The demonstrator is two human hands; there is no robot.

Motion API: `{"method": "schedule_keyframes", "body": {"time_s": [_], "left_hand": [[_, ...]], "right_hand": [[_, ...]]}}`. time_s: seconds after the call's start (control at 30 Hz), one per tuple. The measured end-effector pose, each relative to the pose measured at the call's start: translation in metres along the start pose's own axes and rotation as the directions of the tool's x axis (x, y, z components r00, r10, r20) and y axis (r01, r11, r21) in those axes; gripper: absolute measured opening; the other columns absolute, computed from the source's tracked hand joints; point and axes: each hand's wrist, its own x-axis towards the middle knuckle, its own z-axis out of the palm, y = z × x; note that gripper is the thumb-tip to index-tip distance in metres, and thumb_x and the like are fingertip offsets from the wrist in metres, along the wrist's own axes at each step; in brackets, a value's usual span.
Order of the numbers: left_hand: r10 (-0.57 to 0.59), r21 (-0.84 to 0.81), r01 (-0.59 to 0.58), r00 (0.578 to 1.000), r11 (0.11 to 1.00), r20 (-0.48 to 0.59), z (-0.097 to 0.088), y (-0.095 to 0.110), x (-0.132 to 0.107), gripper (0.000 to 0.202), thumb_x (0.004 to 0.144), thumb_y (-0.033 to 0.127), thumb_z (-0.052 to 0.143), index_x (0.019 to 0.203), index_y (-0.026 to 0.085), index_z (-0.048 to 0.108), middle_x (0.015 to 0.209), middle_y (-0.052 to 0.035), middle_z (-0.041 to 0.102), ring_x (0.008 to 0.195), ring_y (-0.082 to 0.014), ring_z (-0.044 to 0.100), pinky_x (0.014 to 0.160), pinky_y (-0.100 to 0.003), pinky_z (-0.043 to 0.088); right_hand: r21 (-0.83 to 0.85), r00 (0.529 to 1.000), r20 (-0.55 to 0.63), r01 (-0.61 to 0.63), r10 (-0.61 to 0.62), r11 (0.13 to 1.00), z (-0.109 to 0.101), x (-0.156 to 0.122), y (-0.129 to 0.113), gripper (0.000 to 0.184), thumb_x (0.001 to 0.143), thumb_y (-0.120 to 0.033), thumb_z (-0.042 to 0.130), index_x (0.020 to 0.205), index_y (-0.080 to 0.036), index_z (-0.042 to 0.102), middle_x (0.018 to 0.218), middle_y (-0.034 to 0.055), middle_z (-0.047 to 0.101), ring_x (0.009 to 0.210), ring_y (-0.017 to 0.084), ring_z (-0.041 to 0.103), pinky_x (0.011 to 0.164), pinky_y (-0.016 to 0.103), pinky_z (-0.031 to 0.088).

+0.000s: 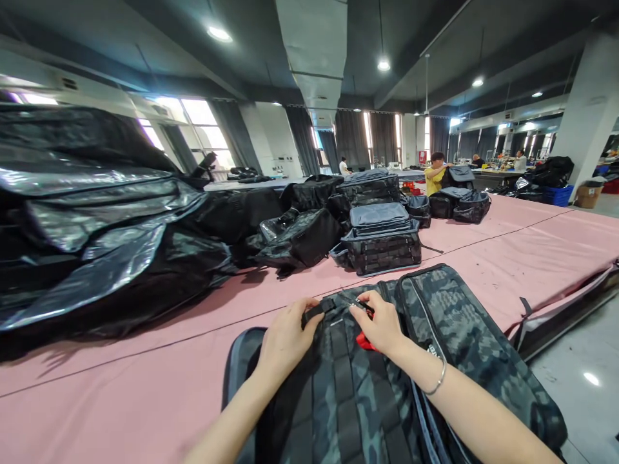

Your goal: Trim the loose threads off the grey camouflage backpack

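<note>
A camouflage backpack [372, 393] lies spread in front of me, its front covered with rows of dark webbing. My left hand [289, 332] pinches a black strap [314, 313] at the bag's far end between thumb and fingers. Close beside it, my right hand [380, 322] is closed around a slim dark pointed tool [355, 300] that looks like thread snips. Something red [365, 343] shows under the right palm; whether it belongs to the tool, I cannot tell. The bag's side panel [464, 328] with a zip lies to the right, under my right forearm.
A pink-covered table [159, 393] carries the work. Shiny black bags [97, 219] are heaped at the left. Beyond my hands stands an open camouflage bag [384, 248] with grey lining, among several others. A person in yellow [432, 177] handles a bag farther back.
</note>
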Motion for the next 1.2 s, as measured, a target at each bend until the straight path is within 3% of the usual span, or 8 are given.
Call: {"method": "schedule_keyframes", "body": {"time_s": [0.13, 0.23, 0.33, 0.5, 0.63, 0.77, 0.93, 1.2], "left_hand": [[-0.134, -0.125, 0.149, 0.983, 0.981, 0.122, -0.011, 0.006, -0.001, 0.033, 0.065, 0.05, 0.052, 0.08, 0.022, 0.059, 0.082, -0.005, 0.069, 0.083, -0.0257, 0.063, 0.078, -0.037, 0.048], [-0.126, -0.35, 0.158, 0.986, 0.923, 0.114, -0.024, 0.012, -0.013, 0.035, 0.061, 0.053, 0.057, 0.077, 0.021, 0.061, 0.082, -0.0049, 0.067, 0.082, -0.0251, 0.061, 0.08, -0.037, 0.047], [-0.132, -0.598, 0.138, 0.99, 0.789, 0.054, -0.038, 0.013, -0.036, 0.036, 0.06, 0.054, 0.065, 0.074, 0.021, 0.061, 0.079, -0.0046, 0.065, 0.077, -0.0224, 0.059, 0.072, -0.032, 0.049], [-0.354, -0.756, 0.265, 0.934, 0.599, 0.047, -0.038, 0.004, -0.067, 0.039, 0.06, 0.048, 0.075, 0.084, 0.02, 0.063, 0.081, -0.0015, 0.062, 0.072, -0.0148, 0.055, 0.062, -0.022, 0.045], [-0.446, -0.726, 0.347, 0.893, 0.593, 0.063, -0.031, 0.018, -0.074, 0.046, 0.059, 0.053, 0.073, 0.085, 0.017, 0.065, 0.082, -0.0024, 0.063, 0.073, -0.0153, 0.054, 0.062, -0.022, 0.045], [-0.483, -0.732, 0.339, 0.875, 0.59, 0.016, -0.035, 0.037, -0.077, 0.043, 0.057, 0.055, 0.072, 0.074, 0.017, 0.064, 0.068, 0.0011, 0.058, 0.066, -0.0125, 0.049, 0.058, -0.02, 0.04], [-0.455, -0.716, 0.317, 0.891, 0.622, 0.0, -0.038, 0.044, -0.084, 0.038, 0.06, 0.053, 0.07, 0.071, 0.017, 0.063, 0.066, 0.0022, 0.057, 0.066, -0.0114, 0.047, 0.06, -0.018, 0.039], [-0.403, -0.679, 0.28, 0.915, 0.678, -0.025, -0.035, 0.046, -0.09, 0.036, 0.064, 0.052, 0.066, 0.071, 0.017, 0.062, 0.067, 0.0003, 0.057, 0.067, -0.0148, 0.049, 0.062, -0.023, 0.039]], "right_hand": [[0.004, 1.0, 0.03, 0.003, -0.003, 1.0, 0.005, -0.005, -0.001, 0.027, 0.085, -0.044, 0.049, 0.095, -0.02, 0.058, 0.067, -0.0025, 0.062, 0.059, 0.013, 0.057, 0.058, 0.022, 0.037], [0.031, 0.999, 0.04, -0.004, 0.003, 1.0, 0.009, -0.007, 0.007, 0.028, 0.085, -0.045, 0.05, 0.094, -0.02, 0.06, 0.066, -0.003, 0.06, 0.057, 0.013, 0.055, 0.057, 0.022, 0.036], [0.073, 0.999, 0.033, 0.0, -0.002, 0.997, 0.005, -0.006, 0.017, 0.027, 0.086, -0.044, 0.049, 0.094, -0.02, 0.061, 0.069, -0.0022, 0.061, 0.06, 0.012, 0.055, 0.061, 0.022, 0.039], [0.242, 0.999, -0.021, -0.029, 0.035, 0.97, -0.007, -0.009, 0.016, 0.027, 0.084, -0.043, 0.052, 0.091, -0.018, 0.059, 0.068, -0.0014, 0.059, 0.059, 0.012, 0.053, 0.059, 0.023, 0.041], [0.279, 0.998, 0.034, 0.042, -0.054, 0.959, -0.009, -0.025, -0.005, 0.028, 0.078, -0.042, 0.06, 0.094, -0.019, 0.058, 0.058, -0.0048, 0.054, 0.05, 0.011, 0.05, 0.052, 0.022, 0.041], [0.296, 0.977, 0.046, 0.187, -0.21, 0.937, -0.01, -0.042, -0.019, 0.026, 0.077, -0.04, 0.063, 0.093, -0.02, 0.059, 0.071, 0.001, 0.065, 0.052, 0.01, 0.056, 0.05, 0.02, 0.046], [0.256, 0.944, -0.033, 0.327, -0.33, 0.91, -0.013, -0.046, -0.025, 0.024, 0.081, -0.04, 0.06, 0.09, -0.019, 0.063, 0.071, 0.0039, 0.068, 0.051, 0.01, 0.058, 0.045, 0.019, 0.046], [0.188, 0.904, 0.034, 0.413, -0.426, 0.891, -0.014, -0.045, -0.031, 0.028, 0.082, -0.043, 0.057, 0.092, -0.018, 0.064, 0.072, 0.006, 0.069, 0.051, 0.012, 0.058, 0.046, 0.022, 0.046]]}}
